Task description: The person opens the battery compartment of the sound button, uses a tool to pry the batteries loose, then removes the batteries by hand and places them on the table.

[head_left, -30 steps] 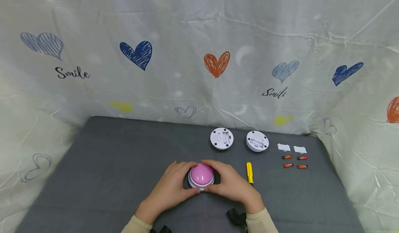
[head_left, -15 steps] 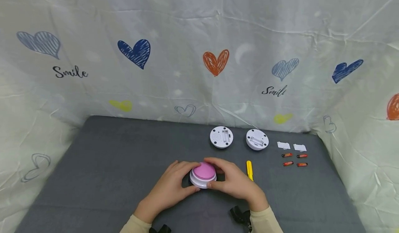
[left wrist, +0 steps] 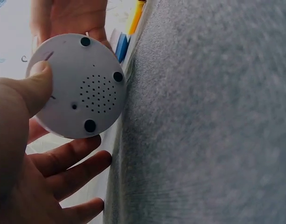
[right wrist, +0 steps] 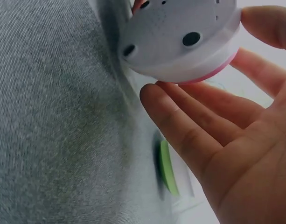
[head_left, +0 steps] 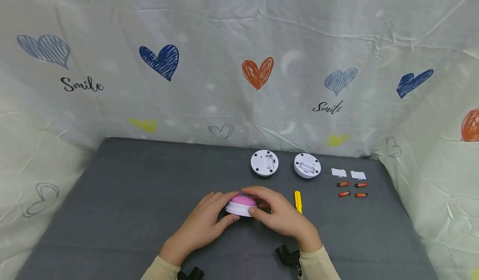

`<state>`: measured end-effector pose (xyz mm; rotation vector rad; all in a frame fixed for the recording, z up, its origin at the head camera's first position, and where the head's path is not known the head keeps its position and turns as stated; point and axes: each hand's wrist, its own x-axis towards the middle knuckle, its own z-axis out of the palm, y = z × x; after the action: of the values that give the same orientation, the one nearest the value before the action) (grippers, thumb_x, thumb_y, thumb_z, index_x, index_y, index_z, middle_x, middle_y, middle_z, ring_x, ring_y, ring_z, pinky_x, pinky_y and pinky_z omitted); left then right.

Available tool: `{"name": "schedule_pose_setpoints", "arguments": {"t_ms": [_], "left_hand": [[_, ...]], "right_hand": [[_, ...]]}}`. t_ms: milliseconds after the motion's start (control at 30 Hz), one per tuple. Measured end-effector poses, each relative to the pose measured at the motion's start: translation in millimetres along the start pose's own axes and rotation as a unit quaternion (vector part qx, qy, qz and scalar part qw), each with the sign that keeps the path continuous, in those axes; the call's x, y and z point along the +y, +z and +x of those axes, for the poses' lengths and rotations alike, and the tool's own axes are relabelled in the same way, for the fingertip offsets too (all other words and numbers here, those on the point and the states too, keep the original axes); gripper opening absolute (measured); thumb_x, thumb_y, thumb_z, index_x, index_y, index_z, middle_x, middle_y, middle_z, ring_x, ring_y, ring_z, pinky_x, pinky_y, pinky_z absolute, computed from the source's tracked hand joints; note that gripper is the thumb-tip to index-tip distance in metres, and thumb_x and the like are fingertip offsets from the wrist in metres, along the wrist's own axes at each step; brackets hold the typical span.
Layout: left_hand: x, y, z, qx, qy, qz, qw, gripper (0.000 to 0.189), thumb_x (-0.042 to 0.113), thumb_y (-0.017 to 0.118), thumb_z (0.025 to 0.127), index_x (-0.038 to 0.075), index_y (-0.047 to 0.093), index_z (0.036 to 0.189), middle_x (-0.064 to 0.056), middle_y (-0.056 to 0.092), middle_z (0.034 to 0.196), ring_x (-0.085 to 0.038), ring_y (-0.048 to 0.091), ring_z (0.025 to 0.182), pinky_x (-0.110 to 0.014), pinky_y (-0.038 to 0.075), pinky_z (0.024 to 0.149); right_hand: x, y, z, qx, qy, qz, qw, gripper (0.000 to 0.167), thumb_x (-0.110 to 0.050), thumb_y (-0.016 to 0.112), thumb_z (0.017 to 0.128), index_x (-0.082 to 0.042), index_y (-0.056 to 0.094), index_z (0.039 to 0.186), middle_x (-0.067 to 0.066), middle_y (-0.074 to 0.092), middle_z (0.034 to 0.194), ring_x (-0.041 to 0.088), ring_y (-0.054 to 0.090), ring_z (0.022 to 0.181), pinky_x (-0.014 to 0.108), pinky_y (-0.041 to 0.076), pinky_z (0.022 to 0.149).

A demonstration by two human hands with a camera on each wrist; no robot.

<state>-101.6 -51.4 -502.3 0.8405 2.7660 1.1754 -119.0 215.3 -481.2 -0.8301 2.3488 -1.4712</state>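
Note:
Both hands hold a pink-domed push button (head_left: 243, 200) with a round white base, tilted so its underside leans toward the person. My left hand (head_left: 203, 219) has its thumb pressed on the underside, next to the speaker holes and black rubber feet in the left wrist view. On the other side, my right hand (head_left: 280, 213) pinches the rim, thumb (right wrist: 268, 25) at the edge and fingers beneath the pink side. Part of the underside is hidden by the left thumb (left wrist: 38, 84).
Behind the hands lie two upturned white buttons (head_left: 264, 162) with uncovered battery bays. To their right are two white battery covers (head_left: 339, 172) and several red-and-black batteries (head_left: 342, 184). A yellow-handled screwdriver (head_left: 297, 201) lies beside the right hand, on the grey cloth (head_left: 131, 196).
The pink button has tipped from dome facing up to dome facing away, showing its white side more. The right hand has shifted its grip on the rim. The head view has shifted slightly.

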Motion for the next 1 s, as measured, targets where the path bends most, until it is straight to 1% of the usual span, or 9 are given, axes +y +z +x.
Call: {"name": "schedule_pose_setpoints", "arguments": {"t_ms": [100, 267, 333, 533, 667, 800, 900, 967, 1000], "left_hand": [[1.0, 1.0, -0.2, -0.002, -0.003, 0.006, 1.0000, 0.052, 0.041, 0.072, 0.105, 0.011, 0.067, 0.148, -0.001, 0.072, 0.127, -0.027, 0.066, 0.123, -0.065, 0.036, 0.123], [1.4, 2.9, 0.5, -0.013, -0.015, 0.019, 0.9996, 0.047, 0.043, 0.065, 0.108, 0.010, 0.070, 0.142, -0.004, 0.075, 0.126, -0.027, 0.066, 0.123, -0.062, 0.033, 0.127], [1.3, 3.6, 1.1, -0.015, -0.019, 0.024, 0.9994, 0.044, 0.043, 0.064, 0.109, 0.010, 0.072, 0.138, -0.003, 0.075, 0.124, -0.025, 0.066, 0.121, -0.060, 0.033, 0.127], [0.4, 4.6, 2.1, -0.013, -0.030, 0.028, 0.9991, 0.038, 0.043, 0.063, 0.110, 0.013, 0.076, 0.129, 0.000, 0.077, 0.116, -0.022, 0.066, 0.113, -0.059, 0.034, 0.127], [0.0, 3.8, 2.7, -0.016, -0.042, 0.030, 0.9986, 0.032, 0.039, 0.066, 0.110, 0.014, 0.077, 0.126, 0.004, 0.076, 0.107, -0.020, 0.065, 0.108, -0.057, 0.033, 0.128], [-0.4, 4.3, 3.2, -0.009, -0.050, 0.023, 0.9985, 0.032, 0.030, 0.071, 0.109, 0.009, 0.076, 0.132, 0.001, 0.077, 0.112, -0.023, 0.068, 0.116, -0.057, 0.033, 0.128], [-0.9, 5.0, 3.6, 0.000, -0.055, 0.018, 0.9983, 0.036, 0.025, 0.075, 0.106, 0.006, 0.074, 0.138, 0.004, 0.074, 0.104, -0.021, 0.068, 0.108, -0.056, 0.034, 0.127], [-0.6, 5.4, 4.2, 0.004, -0.058, 0.016, 0.9982, 0.040, 0.024, 0.078, 0.104, 0.006, 0.072, 0.140, 0.011, 0.066, 0.094, -0.016, 0.063, 0.099, -0.056, 0.036, 0.126], [-0.5, 5.6, 4.4, 0.005, -0.060, 0.014, 0.9981, 0.043, 0.024, 0.080, 0.103, 0.007, 0.071, 0.142, 0.013, 0.062, 0.091, -0.014, 0.060, 0.094, -0.054, 0.041, 0.122]], "right_hand": [[-4, 1, 0.0, 0.007, -0.016, -0.009, 0.9998, 0.044, -0.015, 0.069, 0.108, -0.007, 0.064, 0.151, 0.007, 0.062, 0.153, 0.025, 0.063, 0.136, 0.048, 0.060, 0.103], [-10, 6, 2.6, 0.010, -0.042, -0.041, 0.9982, 0.039, -0.009, 0.065, 0.108, -0.013, 0.070, 0.147, 0.012, 0.062, 0.154, 0.024, 0.059, 0.143, 0.046, 0.054, 0.113], [-12, 9, 3.7, 0.008, -0.050, -0.046, 0.9977, 0.038, -0.007, 0.063, 0.109, -0.015, 0.072, 0.145, 0.011, 0.063, 0.154, 0.023, 0.058, 0.144, 0.044, 0.052, 0.115], [-14, 11, 3.2, 0.001, -0.060, -0.031, 0.9977, 0.043, 0.004, 0.061, 0.104, -0.014, 0.076, 0.140, 0.010, 0.063, 0.155, 0.024, 0.060, 0.143, 0.036, 0.057, 0.103], [-13, 10, 2.8, -0.013, -0.050, -0.045, 0.9976, 0.050, 0.006, 0.067, 0.099, -0.011, 0.072, 0.145, 0.013, 0.062, 0.156, 0.022, 0.057, 0.146, 0.040, 0.054, 0.112], [-11, 8, 2.8, -0.026, -0.025, -0.072, 0.9967, 0.062, 0.006, 0.075, 0.094, -0.012, 0.065, 0.153, 0.009, 0.059, 0.159, 0.021, 0.053, 0.149, 0.044, 0.048, 0.119], [-9, 7, 3.3, -0.024, -0.008, -0.095, 0.9952, 0.068, 0.004, 0.079, 0.093, -0.011, 0.060, 0.157, 0.006, 0.059, 0.159, 0.021, 0.054, 0.148, 0.044, 0.046, 0.121], [-8, 6, 3.6, -0.017, 0.002, -0.109, 0.9939, 0.069, 0.002, 0.081, 0.093, -0.009, 0.058, 0.158, 0.005, 0.059, 0.158, 0.022, 0.055, 0.147, 0.045, 0.046, 0.121], [-7, 6, 3.6, -0.013, 0.007, -0.117, 0.9930, 0.069, 0.000, 0.082, 0.093, -0.008, 0.058, 0.158, 0.005, 0.060, 0.158, 0.022, 0.056, 0.146, 0.045, 0.047, 0.120]]}}
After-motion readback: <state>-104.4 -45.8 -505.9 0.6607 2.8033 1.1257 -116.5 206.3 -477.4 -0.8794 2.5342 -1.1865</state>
